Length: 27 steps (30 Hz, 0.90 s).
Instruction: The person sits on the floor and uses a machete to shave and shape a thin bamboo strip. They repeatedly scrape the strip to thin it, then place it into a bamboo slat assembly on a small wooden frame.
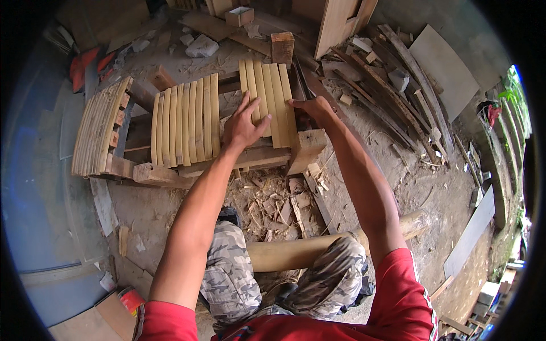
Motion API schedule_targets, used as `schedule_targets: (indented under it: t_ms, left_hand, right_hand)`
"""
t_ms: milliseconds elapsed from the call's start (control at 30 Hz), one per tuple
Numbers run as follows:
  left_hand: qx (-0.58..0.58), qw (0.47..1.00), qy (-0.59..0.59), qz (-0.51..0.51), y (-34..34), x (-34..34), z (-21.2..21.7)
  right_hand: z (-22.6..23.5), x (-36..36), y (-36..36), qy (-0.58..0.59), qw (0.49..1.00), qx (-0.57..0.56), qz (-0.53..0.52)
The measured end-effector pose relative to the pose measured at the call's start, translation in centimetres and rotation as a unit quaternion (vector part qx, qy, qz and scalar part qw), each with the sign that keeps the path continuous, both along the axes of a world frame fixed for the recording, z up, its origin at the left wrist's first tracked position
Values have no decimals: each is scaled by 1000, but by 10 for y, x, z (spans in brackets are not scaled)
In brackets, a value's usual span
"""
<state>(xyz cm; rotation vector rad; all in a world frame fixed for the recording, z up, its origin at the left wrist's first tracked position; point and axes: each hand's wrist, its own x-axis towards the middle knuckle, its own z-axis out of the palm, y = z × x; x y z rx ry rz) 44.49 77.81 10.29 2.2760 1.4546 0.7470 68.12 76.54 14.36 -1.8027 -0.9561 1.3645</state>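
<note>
Both hands pressing on bamboo slat panel (267, 99).
Left hand (243, 126) lying flat, fingers spread, on the slats; right hand (311, 108) curling over the panel's right edge, gripping it.

A small open cardboard box (239, 15) sits at the top edge among wood scraps.

Head camera looks steeply down, close over the workspot.
</note>
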Motion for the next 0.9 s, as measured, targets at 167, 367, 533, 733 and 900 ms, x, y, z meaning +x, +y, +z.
schedule_targets:
  t_ms: [167, 367, 533, 733, 900]
  left_hand:
    - [16, 1000, 12, -6, 3, 7, -2]
    - [51, 997, -35, -35, 8, 2, -8]
    - [-3, 981, -192, 1, 11, -6, -11]
    - [-65, 966, -226, 109, 6, -12, -8]
    - [-155, 970, -157, 101, 28, 2, -16]
  right_hand:
    - [-11, 9, 2, -34, 999, 29, -1]
    - [-20, 13, 6, -24, 999, 42, 18]
    - [-26, 15, 12, -9, 999, 32, 1]
    - [-8, 7, -1, 21, 999, 40, 7]
    - [-29, 48, -19, 16, 997, 45, -63]
